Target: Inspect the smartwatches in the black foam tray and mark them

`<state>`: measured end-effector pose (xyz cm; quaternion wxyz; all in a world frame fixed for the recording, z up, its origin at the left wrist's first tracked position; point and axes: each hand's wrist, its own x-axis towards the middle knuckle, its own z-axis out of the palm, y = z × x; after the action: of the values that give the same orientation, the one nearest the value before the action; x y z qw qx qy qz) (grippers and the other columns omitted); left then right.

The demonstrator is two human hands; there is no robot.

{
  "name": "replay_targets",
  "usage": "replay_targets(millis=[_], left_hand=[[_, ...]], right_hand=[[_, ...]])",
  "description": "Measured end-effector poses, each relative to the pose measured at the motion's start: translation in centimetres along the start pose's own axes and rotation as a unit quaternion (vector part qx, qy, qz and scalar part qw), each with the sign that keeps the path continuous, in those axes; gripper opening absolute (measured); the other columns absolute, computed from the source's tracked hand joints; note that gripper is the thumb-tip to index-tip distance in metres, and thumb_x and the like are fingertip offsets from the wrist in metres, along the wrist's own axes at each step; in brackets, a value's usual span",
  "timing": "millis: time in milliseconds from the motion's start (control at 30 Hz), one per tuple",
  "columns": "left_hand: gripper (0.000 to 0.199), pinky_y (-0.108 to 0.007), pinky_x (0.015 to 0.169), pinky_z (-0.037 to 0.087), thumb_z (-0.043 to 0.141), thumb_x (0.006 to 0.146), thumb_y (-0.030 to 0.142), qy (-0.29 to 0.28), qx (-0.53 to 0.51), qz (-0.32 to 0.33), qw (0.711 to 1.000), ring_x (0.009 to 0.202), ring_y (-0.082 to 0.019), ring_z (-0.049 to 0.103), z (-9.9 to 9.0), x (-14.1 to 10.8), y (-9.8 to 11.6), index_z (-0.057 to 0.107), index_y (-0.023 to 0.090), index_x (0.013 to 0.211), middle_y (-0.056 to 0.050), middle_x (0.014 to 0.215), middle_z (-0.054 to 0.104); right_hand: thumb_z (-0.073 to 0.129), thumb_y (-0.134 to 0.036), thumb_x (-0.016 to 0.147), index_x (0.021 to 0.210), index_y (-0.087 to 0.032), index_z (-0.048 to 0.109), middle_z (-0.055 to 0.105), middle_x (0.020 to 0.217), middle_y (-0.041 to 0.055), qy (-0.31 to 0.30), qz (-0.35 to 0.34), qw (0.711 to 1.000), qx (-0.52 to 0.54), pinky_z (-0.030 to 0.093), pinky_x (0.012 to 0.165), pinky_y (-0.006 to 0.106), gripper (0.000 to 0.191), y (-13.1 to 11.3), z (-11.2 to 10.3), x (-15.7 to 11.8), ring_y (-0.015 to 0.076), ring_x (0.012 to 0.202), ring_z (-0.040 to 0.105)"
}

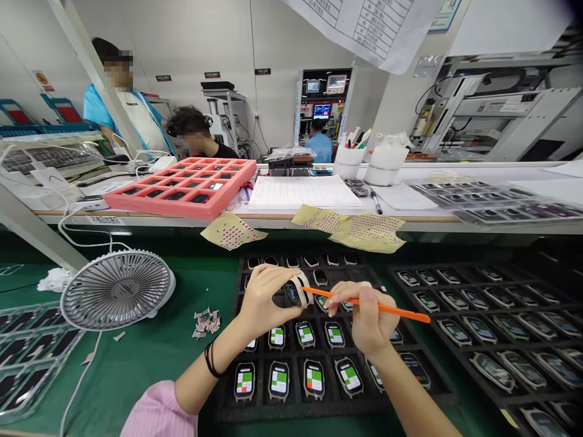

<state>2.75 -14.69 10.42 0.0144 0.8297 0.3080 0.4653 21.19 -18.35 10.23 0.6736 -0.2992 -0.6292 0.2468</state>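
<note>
Our left hand [264,297] grips a smartwatch [292,293] with a pale strap, fingers clamped around it, just above a black foam tray [228,400] of watches with green-and-red screens. Our right hand [364,318] pinches an orange stick [387,308], fingers together, its tip touching the watch. A white fan [116,290] stands on the green-matted worktop [136,364] left of the tray.

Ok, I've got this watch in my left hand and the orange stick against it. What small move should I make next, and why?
I'd probably tilt the smartwatch slightly in your left hand, so its edge is easier to see. Your fingers wrap closely around it, its dark screen faces sideways, and the tip of the orange stick, held in your right hand, sits right at that edge.
</note>
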Motion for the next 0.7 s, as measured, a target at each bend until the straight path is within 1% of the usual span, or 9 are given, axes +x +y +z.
replay_targets(millis=[167,267,367,433,500,533,600,633,700], left_hand=[[0.045,-0.039,0.084,0.045,0.066,0.063,0.015,0.008,0.008,0.005,1.0,0.088,-0.023,0.068,0.4,-0.1,-0.3,0.063,0.021,0.108,-0.006,0.103,0.073],[0.046,-0.039,0.084,0.045,0.066,0.062,0.014,-0.002,0.005,-0.003,1.0,0.089,-0.023,0.068,0.2,0.1,-0.1,0.063,0.02,0.107,-0.006,0.103,0.073],[0.045,-0.039,0.086,0.045,0.066,0.064,0.015,-0.01,0.016,-0.011,1.0,0.092,-0.023,0.067,-0.3,0.3,0.1,0.063,0.021,0.108,-0.005,0.103,0.073],[0.043,-0.04,0.088,0.044,0.068,0.066,0.017,-0.009,0.027,-0.015,0.999,0.095,-0.024,0.066,-0.6,0.4,0.2,0.063,0.021,0.108,-0.006,0.105,0.072],[0.042,-0.041,0.089,0.044,0.069,0.066,0.019,-0.006,0.038,-0.019,0.999,0.099,-0.025,0.065,-0.7,0.3,0.3,0.063,0.021,0.108,-0.007,0.108,0.071],[0.042,-0.042,0.089,0.044,0.069,0.066,0.019,-0.006,0.043,-0.022,0.999,0.101,-0.026,0.064,-0.8,0.3,0.3,0.063,0.021,0.108,-0.008,0.109,0.07],[0.041,-0.042,0.089,0.044,0.068,0.066,0.019,-0.011,0.049,-0.025,0.998,0.103,-0.026,0.062,-0.7,0.2,0.4,0.063,0.021,0.107,-0.008,0.112,0.068],[0.04,-0.042,0.089,0.044,0.068,0.066,0.018,-0.016,0.05,-0.027,0.998,0.104,-0.026,0.062,-0.6,0.1,0.5,0.063,0.021,0.106,-0.008,0.113,0.068],[0.039,-0.041,0.089,0.044,0.067,0.066,0.017,-0.023,0.048,-0.028,0.998,0.105,-0.026,0.061,-0.4,0.0,0.7,0.062,0.021,0.104,-0.008,0.113,0.067]], right_hand=[[0.034,-0.035,0.097,0.069,-0.02,0.068,0.064,0.056,0.0029,-0.009,-0.002,1.0,-0.03,0.046,0.05,0.032,0.047,0.1,-0.1,0.1,0.0145,0.047,0.057],[0.036,-0.035,0.097,0.072,-0.02,0.067,0.065,0.056,0.0018,-0.012,0.007,1.0,0.017,0.047,0.051,0.031,0.043,0.2,-0.1,0.3,0.0157,0.049,0.059],[0.035,-0.037,0.098,0.076,-0.02,0.061,0.069,0.061,0.0011,0.039,0.038,0.995,0.088,0.052,0.063,0.035,0.038,0.3,0.0,1.0,0.0177,0.058,0.066],[0.042,-0.038,0.096,0.073,-0.021,0.054,0.073,0.073,0.0022,0.049,0.1,0.988,0.106,0.053,0.076,0.037,0.031,0.6,0.2,1.7,0.0186,0.073,0.069],[0.056,-0.037,0.089,0.07,-0.021,0.047,0.073,0.084,0.003,-0.004,0.194,0.972,0.134,0.051,0.082,0.036,0.027,1.3,0.6,2.1,0.0184,0.085,0.068],[0.062,-0.036,0.085,0.07,-0.021,0.045,0.071,0.084,0.0022,-0.042,0.237,0.958,0.158,0.051,0.08,0.034,0.028,1.8,0.8,2.2,0.0176,0.085,0.067],[0.074,-0.034,0.074,0.068,-0.02,0.042,0.064,0.073,-0.0025,-0.108,0.296,0.926,0.208,0.05,0.068,0.026,0.035,2.8,1.4,2.1,0.0136,0.072,0.062],[0.077,-0.034,0.07,0.066,-0.02,0.04,0.058,0.065,-0.0055,-0.125,0.314,0.913,0.229,0.047,0.061,0.022,0.04,3.4,1.6,2.0,0.0109,0.064,0.058],[0.081,-0.034,0.064,0.063,-0.02,0.04,0.048,0.057,-0.0088,-0.134,0.345,0.893,0.256,0.041,0.052,0.018,0.043,4.2,2.2,1.5,0.0073,0.052,0.049]])
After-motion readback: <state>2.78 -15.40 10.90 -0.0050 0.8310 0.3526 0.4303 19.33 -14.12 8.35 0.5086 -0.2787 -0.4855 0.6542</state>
